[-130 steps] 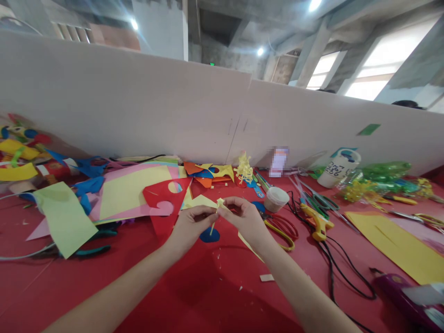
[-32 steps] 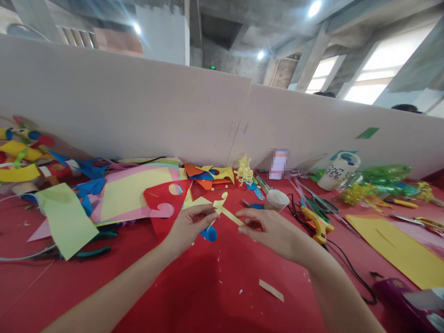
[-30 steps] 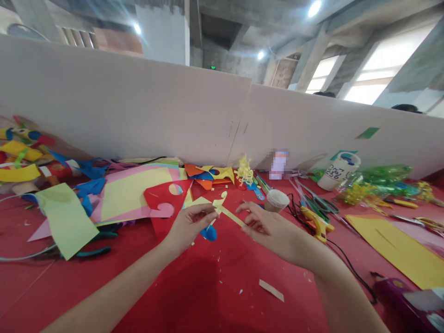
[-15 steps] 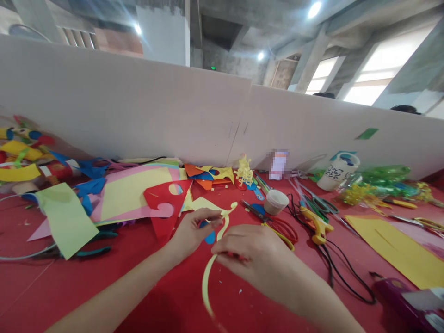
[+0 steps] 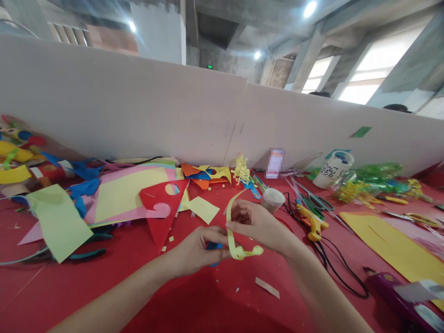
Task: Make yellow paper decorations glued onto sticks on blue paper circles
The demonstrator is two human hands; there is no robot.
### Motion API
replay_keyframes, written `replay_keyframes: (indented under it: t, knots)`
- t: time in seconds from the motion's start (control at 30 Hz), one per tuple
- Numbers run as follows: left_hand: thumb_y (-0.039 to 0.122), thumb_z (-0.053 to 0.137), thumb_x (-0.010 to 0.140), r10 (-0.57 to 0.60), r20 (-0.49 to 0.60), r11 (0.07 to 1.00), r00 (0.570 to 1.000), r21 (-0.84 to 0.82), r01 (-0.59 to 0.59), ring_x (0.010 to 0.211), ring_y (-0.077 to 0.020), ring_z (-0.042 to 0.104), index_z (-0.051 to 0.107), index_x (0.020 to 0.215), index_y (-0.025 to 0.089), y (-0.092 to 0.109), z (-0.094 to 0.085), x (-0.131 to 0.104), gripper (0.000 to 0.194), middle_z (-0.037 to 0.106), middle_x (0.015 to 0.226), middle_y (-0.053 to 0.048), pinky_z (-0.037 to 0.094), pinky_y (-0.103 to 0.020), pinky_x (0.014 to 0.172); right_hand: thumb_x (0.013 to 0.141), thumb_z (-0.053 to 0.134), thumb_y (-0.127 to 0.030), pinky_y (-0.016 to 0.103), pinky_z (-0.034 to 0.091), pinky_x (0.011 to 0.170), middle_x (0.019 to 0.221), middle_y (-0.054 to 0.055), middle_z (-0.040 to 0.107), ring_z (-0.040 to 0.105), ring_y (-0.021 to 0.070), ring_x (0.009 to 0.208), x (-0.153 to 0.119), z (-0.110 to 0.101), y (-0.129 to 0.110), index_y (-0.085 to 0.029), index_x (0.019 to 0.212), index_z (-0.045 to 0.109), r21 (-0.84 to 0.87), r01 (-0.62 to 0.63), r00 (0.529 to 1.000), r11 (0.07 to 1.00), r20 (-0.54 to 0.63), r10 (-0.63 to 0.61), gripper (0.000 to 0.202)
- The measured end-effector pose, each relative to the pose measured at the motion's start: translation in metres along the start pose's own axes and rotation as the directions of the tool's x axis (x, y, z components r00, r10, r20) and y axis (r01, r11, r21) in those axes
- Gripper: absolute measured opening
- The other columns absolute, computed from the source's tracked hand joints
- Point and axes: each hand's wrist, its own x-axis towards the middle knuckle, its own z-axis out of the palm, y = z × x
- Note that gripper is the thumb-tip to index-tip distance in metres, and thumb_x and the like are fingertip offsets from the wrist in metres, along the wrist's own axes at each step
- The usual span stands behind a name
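Observation:
A pale yellow paper strip (image 5: 238,253) is between my two hands, above the red table. Its upper part curves up along the right fingers, and its lower end is twisted and curled, pointing right. My left hand (image 5: 199,249) pinches the strip's lower part between thumb and fingers. My right hand (image 5: 255,223) has its thumb and fingers closed on the strip higher up. Partly hidden by my left hand lies a blue piece (image 5: 214,246). Beyond the hands rests a small yellow paper sheet (image 5: 204,209), and a paper cup (image 5: 273,199) stands behind my right wrist.
Left lie a red cut sheet (image 5: 163,199), stacked papers (image 5: 121,194) and teal-handled pliers (image 5: 88,253). On the right are a yellow glue gun (image 5: 314,224) with its black cord, scissors (image 5: 321,202), yellow sheets (image 5: 388,245) and a purple tool (image 5: 398,296). A white partition (image 5: 156,111) runs behind.
The strip's long tail, which hung toward me, now points up, and its curled end has swung down. My right hand has moved up and away; my left hand has come slightly nearer.

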Motion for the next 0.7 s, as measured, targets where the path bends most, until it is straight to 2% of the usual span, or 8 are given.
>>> replay_keyframes:
  t: [0.17,0.27,0.33,0.43,0.5,0.57,0.63,0.7]
  knots:
    - [0.035,0.07,0.067,-0.147,-0.155,0.972,0.977,-0.207,0.114,0.065,-0.0132,0.052,0.074,0.082,0.021,-0.003,-0.005,0.001,0.021,0.066,0.072,-0.003,0.039,-0.022,0.059,0.073,0.06,-0.027,0.021,0.038,0.046,0.064,-0.005,0.059,0.054,0.0104,0.052,0.008,0.004,0.014,-0.02,0.101,0.036,0.221,-0.087,0.996,0.971,-0.014,0.092,0.037]
    - [0.036,0.072,0.064,-0.22,-0.219,0.938,0.951,-0.313,0.145,0.059,-0.0104,0.049,0.074,0.076,0.02,-0.003,-0.007,0.002,0.02,0.064,0.066,-0.001,0.035,-0.02,0.053,0.076,0.056,-0.032,0.022,0.035,0.045,0.062,-0.004,0.057,0.052,0.011,0.05,0.008,0.0,0.014,-0.019,0.103,0.039,0.066,-0.111,0.988,0.992,-0.096,0.117,0.035]
    - [0.035,0.074,0.062,-0.248,-0.235,0.917,0.94,-0.37,0.15,0.057,-0.0088,0.047,0.074,0.073,0.02,-0.004,-0.008,0.002,0.019,0.063,0.064,0.0,0.033,-0.019,0.052,0.075,0.057,-0.034,0.023,0.036,0.048,0.061,-0.004,0.055,0.051,0.0119,0.053,0.006,-0.003,0.013,-0.019,0.093,0.043,-0.119,-0.118,0.97,0.986,-0.227,0.088,0.028]
    - [0.034,0.077,0.058,-0.271,-0.239,0.876,0.932,-0.462,0.137,0.058,-0.0082,0.048,0.073,0.071,0.019,-0.004,-0.008,0.002,0.02,0.063,0.064,0.0,0.034,-0.018,0.053,0.072,0.061,-0.034,0.025,0.035,0.05,0.057,-0.006,0.047,0.046,0.0119,0.051,0.003,-0.006,0.007,-0.019,0.085,0.042,-0.302,-0.179,0.888,0.936,-0.46,0.021,0.027]
    - [0.034,0.078,0.057,-0.292,-0.234,0.853,0.928,-0.503,0.142,0.056,-0.0076,0.048,0.072,0.069,0.017,-0.004,-0.008,0.002,0.021,0.061,0.062,0.0,0.034,-0.018,0.052,0.072,0.061,-0.031,0.026,0.037,0.05,0.058,-0.006,0.046,0.044,0.0117,0.05,0.001,-0.007,0.002,-0.018,0.089,0.043,-0.333,-0.159,0.85,0.929,-0.526,-0.043,0.028]
    - [0.034,0.078,0.057,-0.303,-0.233,0.843,0.924,-0.518,0.146,0.055,-0.0075,0.048,0.071,0.066,0.016,-0.003,-0.008,0.002,0.021,0.061,0.06,0.0,0.034,-0.019,0.052,0.074,0.059,-0.025,0.027,0.042,0.056,0.071,0.0,0.053,0.05,0.0133,0.06,-0.001,-0.008,-0.003,-0.018,0.097,0.048,-0.365,-0.035,0.883,0.93,-0.448,-0.142,0.026]
    - [0.034,0.078,0.058,-0.296,-0.236,0.841,0.926,-0.525,0.135,0.057,-0.0081,0.049,0.07,0.065,0.015,-0.003,-0.008,0.003,0.021,0.061,0.061,0.0,0.035,-0.019,0.053,0.076,0.055,-0.017,0.031,0.046,0.072,0.097,0.006,0.055,0.054,0.017,0.085,-0.003,-0.007,-0.006,-0.021,0.104,0.054,-0.386,0.127,0.932,0.914,-0.268,-0.242,0.028]
    - [0.033,0.077,0.06,-0.275,-0.226,0.84,0.934,-0.529,0.119,0.059,-0.0085,0.051,0.07,0.065,0.015,-0.005,-0.009,0.004,0.02,0.061,0.063,-0.001,0.037,-0.019,0.056,0.08,0.05,-0.013,0.037,0.041,0.09,0.118,0.006,0.049,0.046,0.0191,0.11,-0.004,-0.006,-0.007,-0.028,0.11,0.057,-0.362,0.235,0.952,0.902,-0.1,-0.288,0.034]
